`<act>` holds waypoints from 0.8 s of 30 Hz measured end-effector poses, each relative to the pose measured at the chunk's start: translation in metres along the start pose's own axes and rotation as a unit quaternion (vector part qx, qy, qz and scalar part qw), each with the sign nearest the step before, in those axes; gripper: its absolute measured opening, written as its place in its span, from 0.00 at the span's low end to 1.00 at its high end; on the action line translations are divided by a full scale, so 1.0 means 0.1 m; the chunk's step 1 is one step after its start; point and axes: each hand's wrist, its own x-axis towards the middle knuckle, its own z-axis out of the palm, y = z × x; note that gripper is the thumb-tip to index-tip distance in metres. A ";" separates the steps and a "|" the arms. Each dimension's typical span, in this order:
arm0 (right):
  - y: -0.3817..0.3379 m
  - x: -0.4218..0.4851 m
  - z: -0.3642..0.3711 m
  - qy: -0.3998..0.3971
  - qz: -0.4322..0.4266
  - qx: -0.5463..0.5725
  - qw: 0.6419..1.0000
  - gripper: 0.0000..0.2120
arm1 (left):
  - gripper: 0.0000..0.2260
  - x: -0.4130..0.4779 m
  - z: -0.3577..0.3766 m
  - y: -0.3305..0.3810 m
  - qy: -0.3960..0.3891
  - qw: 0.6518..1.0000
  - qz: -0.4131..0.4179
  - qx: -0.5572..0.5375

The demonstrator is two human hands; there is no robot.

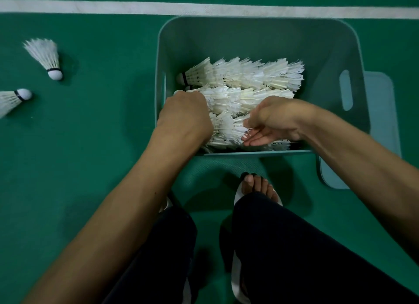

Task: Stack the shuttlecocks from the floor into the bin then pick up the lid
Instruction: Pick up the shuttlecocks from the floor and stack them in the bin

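Your bin, a grey-green plastic tub with a handle slot in each end wall, sits on the green court floor just in front of your feet, with the white court line running across behind it. Inside lie 3 rows of nested feather shuttlecocks on their sides, corks pointing left: the far row, the middle row and the near row. Your left hand reaches over the bin's left wall, back of the hand up, fingers curled down over the left end of the middle row, where a white cork shows just past your knuckles. Those fingers are hidden, so you cannot tell whether they actually clasp the row. Your right hand is in the bin's near right part, palm turned up, fingers loose and nearly straight, holding nothing, with the fingertips against the feathers of the near row. The lid, the same pale colour, lies flat on the floor just to the right of the bin, its left edge hidden behind the bin's wall. On the floor well to the left, 2 loose shuttlecocks remain: one with its cork toward you, the other at the picture's edge, cork pointing right. Your sandalled foot rests near the bin's front wall.
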 end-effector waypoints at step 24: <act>0.04 0.01 -0.08 0.031 -0.036 -0.046 0.998 0.02 | 0.15 -0.05 0.01 0.06 -0.033 0.997 -0.008 0.063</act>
